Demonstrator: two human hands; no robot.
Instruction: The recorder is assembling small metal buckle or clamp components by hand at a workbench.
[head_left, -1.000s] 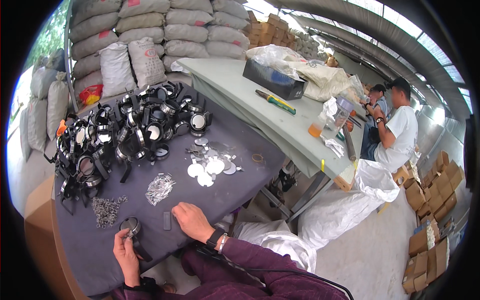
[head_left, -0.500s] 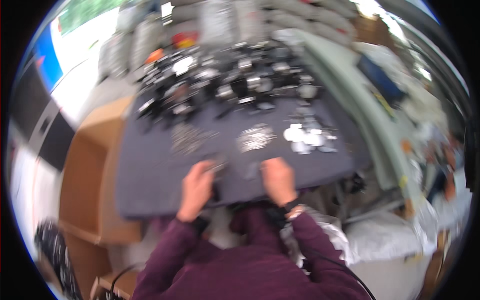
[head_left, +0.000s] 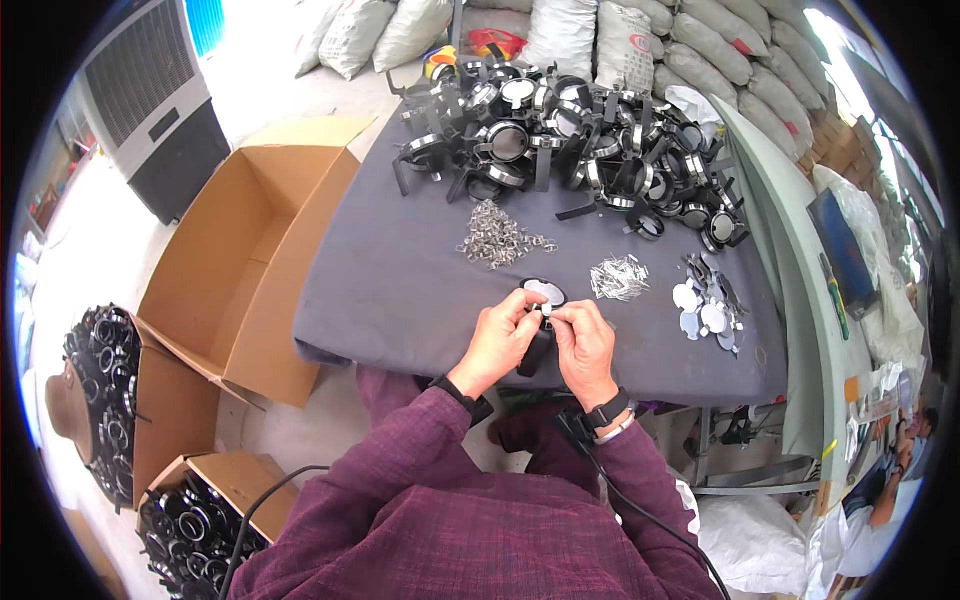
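Observation:
A round part with a black rim, a silvery disc (head_left: 545, 291) and a black handle (head_left: 537, 356) lies near the table's front edge, its handle toward me. My left hand (head_left: 497, 343) pinches it where handle and disc meet. Just to the right, my right hand (head_left: 587, 347) is closed too, thumb and finger at a small silver piece (head_left: 546, 310) at that joint. My fingertips partly hide the joint. Beyond my hands lie a pile of small metal clips (head_left: 495, 236), a pile of thin metal pins (head_left: 619, 278) and several loose pale discs (head_left: 712, 317).
A large heap of black-handled rings (head_left: 560, 130) covers the back of the grey-clothed table (head_left: 400, 270). An open cardboard box (head_left: 225, 260) stands at its left side; boxes of black rings (head_left: 190, 530) are lower left. A green board (head_left: 770, 230) borders the right.
My hands, apart half a second ago, have come together at the round part. The view has shifted and is now sharp, with the table's contents further right in it.

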